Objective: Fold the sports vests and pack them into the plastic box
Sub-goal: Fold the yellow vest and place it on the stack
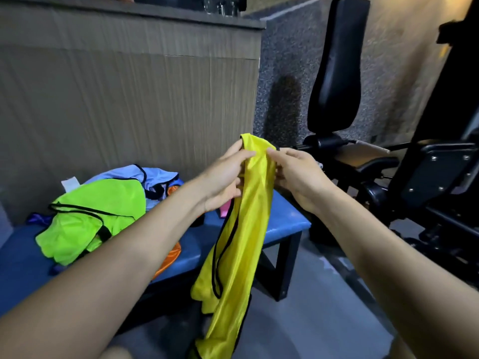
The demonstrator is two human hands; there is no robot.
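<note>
A yellow sports vest (pixel 241 229) with black trim hangs bunched in the air over the right end of the blue bench (pixel 280 224). My left hand (pixel 225 177) grips its top from the left and my right hand (pixel 298 174) pinches the same top edge from the right. On the bench to the left lies a neon green vest (pixel 98 216) on a heap with a light blue vest (pixel 155 177), an orange one (pixel 171 257) and a pink one (pixel 224 209). No plastic box is in view.
A ribbed grey counter wall (pixel 129 99) rises behind the bench. Black gym machines with a padded seat back (pixel 337 73) stand to the right. Grey floor (pixel 324 307) lies in front of the bench's right end.
</note>
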